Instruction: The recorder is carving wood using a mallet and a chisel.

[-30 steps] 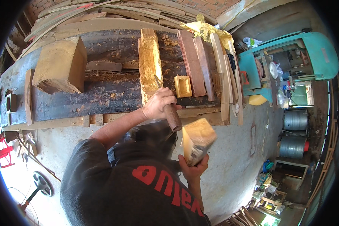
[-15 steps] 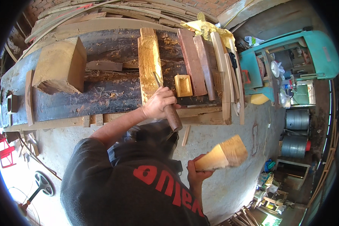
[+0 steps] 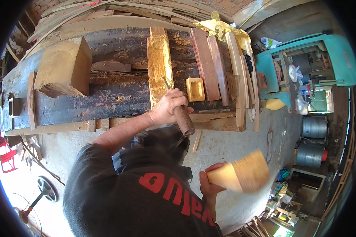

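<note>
My left hand (image 3: 171, 103) grips the brown round handle of a chisel (image 3: 184, 123), whose thin blade rests on a carved yellow timber (image 3: 160, 49) lying across the bench. At the lower right my right hand (image 3: 209, 179) holds a pale wooden mallet (image 3: 243, 172) by its handle; the mallet's head is smeared by motion, out beside my body. A small hollowed wooden block (image 3: 195, 89) sits just right of the chisel. Two reddish-brown boards (image 3: 206, 67) lie beyond it.
The dark, scarred bench (image 3: 114, 94) carries a large squared block (image 3: 59, 69) at left and pale strips at right. Lumber (image 3: 138, 10) is piled behind. Right stand a teal machine (image 3: 340, 59) and metal drums (image 3: 312, 154). A red stool (image 3: 6, 156) is at far left.
My right hand and the mallet have swung down and to the right, away from the chisel's end. My left hand and chisel stay nearly in place on the timber.
</note>
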A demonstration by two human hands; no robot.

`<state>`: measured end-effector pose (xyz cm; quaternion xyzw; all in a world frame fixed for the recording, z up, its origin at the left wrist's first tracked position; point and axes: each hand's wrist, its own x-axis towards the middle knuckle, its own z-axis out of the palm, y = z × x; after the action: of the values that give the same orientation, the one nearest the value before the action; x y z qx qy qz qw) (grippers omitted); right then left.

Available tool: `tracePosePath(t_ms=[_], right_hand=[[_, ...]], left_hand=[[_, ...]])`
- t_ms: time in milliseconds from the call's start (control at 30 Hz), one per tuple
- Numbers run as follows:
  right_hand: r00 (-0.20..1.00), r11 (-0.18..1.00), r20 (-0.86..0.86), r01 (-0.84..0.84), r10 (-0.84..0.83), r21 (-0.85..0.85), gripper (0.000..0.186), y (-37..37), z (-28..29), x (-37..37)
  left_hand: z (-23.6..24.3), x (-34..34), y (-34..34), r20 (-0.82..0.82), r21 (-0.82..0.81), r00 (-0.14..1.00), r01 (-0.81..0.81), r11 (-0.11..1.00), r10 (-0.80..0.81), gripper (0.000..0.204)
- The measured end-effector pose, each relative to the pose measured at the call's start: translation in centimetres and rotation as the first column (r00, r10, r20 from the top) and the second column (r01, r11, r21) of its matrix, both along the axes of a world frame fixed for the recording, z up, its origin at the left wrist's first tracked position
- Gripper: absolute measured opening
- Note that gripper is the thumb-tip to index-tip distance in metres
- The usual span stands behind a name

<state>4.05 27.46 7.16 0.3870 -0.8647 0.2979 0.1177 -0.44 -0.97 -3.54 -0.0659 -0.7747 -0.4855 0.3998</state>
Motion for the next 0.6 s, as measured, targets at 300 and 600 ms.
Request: tracePosePath(t_ms=[300, 600], right_hand=[[0.928, 0.93, 0.357, 0.036, 0.104, -0.366, 0.049, -1.3, 1.9, -0.2], [0.918, 0.978, 0.371, -0.074, 0.143, -0.194, 0.044, -1.0, 2.5, -0.8]], left_hand=[[0.0, 0.5, 0.2, 0.027, 0.015, 1.0, 0.015, 1.0, -0.015, 0.031], [0.0, 0.0, -0.6, 0.052, -0.049, 0.998, 0.048, 0.998, -0.045, 0.03]])
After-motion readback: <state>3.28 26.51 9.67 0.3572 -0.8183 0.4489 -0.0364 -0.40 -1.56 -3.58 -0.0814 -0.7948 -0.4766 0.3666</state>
